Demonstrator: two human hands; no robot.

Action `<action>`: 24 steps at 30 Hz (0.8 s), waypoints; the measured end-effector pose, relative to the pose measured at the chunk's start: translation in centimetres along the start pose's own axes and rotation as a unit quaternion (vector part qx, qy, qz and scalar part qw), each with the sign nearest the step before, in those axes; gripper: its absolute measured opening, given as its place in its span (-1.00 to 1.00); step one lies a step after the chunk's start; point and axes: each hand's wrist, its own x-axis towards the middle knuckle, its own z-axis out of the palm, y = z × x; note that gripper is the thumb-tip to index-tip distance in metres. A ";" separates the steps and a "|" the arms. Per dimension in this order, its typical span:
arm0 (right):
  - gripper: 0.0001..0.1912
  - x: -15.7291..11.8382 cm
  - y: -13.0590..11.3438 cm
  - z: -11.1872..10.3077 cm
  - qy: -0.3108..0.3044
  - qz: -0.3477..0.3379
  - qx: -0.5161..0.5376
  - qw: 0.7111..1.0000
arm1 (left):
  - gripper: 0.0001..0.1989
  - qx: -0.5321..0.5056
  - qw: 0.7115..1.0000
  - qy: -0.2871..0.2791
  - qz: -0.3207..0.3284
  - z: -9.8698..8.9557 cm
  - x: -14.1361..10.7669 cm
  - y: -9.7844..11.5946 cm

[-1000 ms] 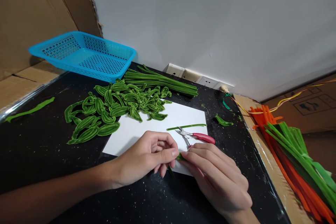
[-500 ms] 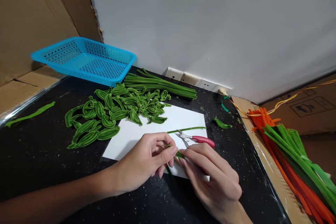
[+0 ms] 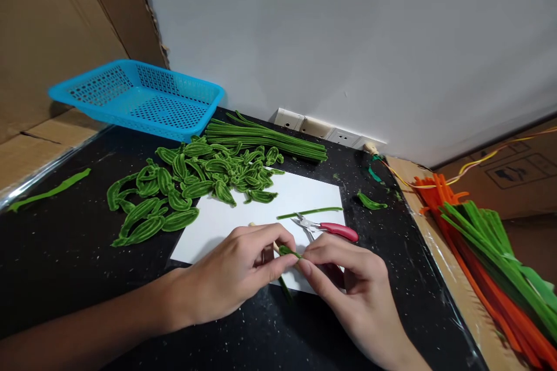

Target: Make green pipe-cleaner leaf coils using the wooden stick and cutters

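Between my hands, above the front edge of a white paper sheet (image 3: 209, 232), is a small bent piece of green chenille stem (image 3: 288, 251). The thumb and fingers of my left hand (image 3: 243, 269) pinch its left end. My right hand (image 3: 352, 278) pinches the right end, fingertips close to the left thumb. A pale thin stick (image 3: 275, 247) shows by the left fingers; whether it is held, I cannot tell. Another green stem end (image 3: 285, 288) hangs below the left hand. Red-handled nippers (image 3: 339, 231), partly hidden by my right hand, lie beside a straight green stem (image 3: 310, 212).
Looped green leaf shapes (image 3: 217, 174) are heaped left of the paper. Behind them lie a bundle of green stems (image 3: 265, 140) and a blue basket (image 3: 169, 127). A single leaf (image 3: 371, 202) is at right, near orange stems (image 3: 491, 295) and light-green stems (image 3: 500, 261). Sockets (image 3: 317, 126) line the wall.
My right hand's fingers have shifted and turned, with the thumb now showing against the stem. My left fingers have curled closer around it, and the pale stick has come into view.
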 end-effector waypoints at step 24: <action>-0.70 -0.6 0.3 0.4 0.097 -0.245 -0.209 0.942 | -0.73 -0.153 0.984 -0.015 -0.091 -0.3 0.5 1.6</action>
